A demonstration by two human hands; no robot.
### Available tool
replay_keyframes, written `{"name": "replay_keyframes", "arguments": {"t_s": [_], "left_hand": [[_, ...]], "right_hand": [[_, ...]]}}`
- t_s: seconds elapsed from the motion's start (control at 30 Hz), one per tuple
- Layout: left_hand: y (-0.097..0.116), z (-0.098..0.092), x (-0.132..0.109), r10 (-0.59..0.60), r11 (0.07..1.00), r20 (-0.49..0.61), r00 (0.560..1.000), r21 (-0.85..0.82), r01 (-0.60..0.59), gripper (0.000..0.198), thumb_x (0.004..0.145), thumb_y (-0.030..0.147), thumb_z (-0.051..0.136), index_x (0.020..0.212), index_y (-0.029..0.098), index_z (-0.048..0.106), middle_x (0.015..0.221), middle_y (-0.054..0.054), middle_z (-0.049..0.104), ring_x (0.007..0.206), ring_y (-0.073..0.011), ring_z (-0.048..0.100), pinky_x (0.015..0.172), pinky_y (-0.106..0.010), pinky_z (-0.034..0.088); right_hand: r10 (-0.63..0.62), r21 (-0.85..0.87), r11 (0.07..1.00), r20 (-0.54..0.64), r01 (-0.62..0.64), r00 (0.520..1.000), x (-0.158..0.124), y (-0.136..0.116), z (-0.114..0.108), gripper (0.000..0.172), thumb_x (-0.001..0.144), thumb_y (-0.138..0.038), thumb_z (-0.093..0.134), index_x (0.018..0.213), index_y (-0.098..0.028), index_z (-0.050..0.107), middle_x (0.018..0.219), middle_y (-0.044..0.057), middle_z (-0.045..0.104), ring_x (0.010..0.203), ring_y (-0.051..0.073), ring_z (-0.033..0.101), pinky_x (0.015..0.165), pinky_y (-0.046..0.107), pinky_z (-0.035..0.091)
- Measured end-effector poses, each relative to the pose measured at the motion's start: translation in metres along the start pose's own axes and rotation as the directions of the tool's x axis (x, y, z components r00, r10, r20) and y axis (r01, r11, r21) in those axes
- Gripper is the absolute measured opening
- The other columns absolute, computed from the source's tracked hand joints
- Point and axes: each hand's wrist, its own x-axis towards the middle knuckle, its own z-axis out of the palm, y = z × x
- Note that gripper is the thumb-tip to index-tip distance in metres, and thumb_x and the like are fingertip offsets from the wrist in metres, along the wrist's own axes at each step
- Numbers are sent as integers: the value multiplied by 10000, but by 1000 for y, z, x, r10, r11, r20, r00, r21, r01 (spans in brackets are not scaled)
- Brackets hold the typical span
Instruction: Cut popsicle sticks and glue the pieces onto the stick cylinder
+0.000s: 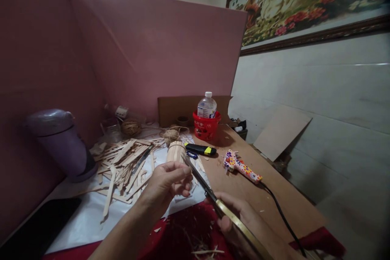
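Observation:
My left hand (169, 183) is closed in a pinch, fingertips together near the tips of the scissor blades; what it holds is too small to make out. My right hand (240, 221) grips the gold handles of a pair of scissors (210, 193), whose dark blades point up and left towards the left fingers. Just beyond the hands stands a small cylinder of wooden sticks (175, 151). A heap of loose wooden craft sticks (128, 162) lies on white paper (88, 215) to the left.
A patterned glue gun (240, 165) with a black cord lies on the brown board (274, 195). A black-and-yellow utility knife (200, 150), twine balls (131, 127), a red basket (206, 126) holding a water bottle (206, 105), and a purple container (61, 142) stand around. Pink panels wall the back.

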Motion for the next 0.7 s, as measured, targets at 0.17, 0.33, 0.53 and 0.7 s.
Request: {"name": "replay_keyframes", "arguments": {"t_s": [0.17, 0.33, 0.53, 0.7], "left_hand": [[0, 1, 1, 7, 1000, -18, 1000, 24, -6, 212, 604, 229, 768, 624, 114, 591, 545, -15, 616, 410, -84, 534, 382, -184, 438], [-1, 0, 1, 18, 999, -23, 1000, 28, -18, 198, 615, 221, 753, 601, 113, 587, 530, -17, 612, 400, -84, 526, 373, -186, 432], [0, 0, 0, 29, 998, -29, 999, 54, -28, 190, 615, 213, 746, 584, 110, 589, 537, -22, 609, 401, -88, 521, 372, -196, 430], [0, -2, 1, 28, 998, -44, 999, 63, -25, 184, 612, 210, 748, 580, 111, 596, 547, -28, 623, 395, -83, 517, 373, -196, 432]], "right_hand": [[26, 15, 1000, -57, -25, 998, -2, 1, 3, 715, 654, -755, 544, 996, -130, 603, 657, -11, 454, 577, 107, 404, 553, 223, 391], [45, 10, 999, -77, -45, 996, -4, -3, 5, 705, 652, -735, 570, 1002, -125, 621, 646, -2, 485, 603, 129, 461, 597, 247, 439], [55, -33, 998, -64, -57, 996, 0, -2, 1, 681, 632, -714, 615, 967, -121, 617, 635, -5, 502, 582, 113, 446, 525, 206, 410], [89, -17, 996, 0, -89, 996, 6, 5, -2, 590, 636, -643, 677, 909, -126, 597, 601, -22, 491, 513, 76, 384, 436, 177, 312]]}}
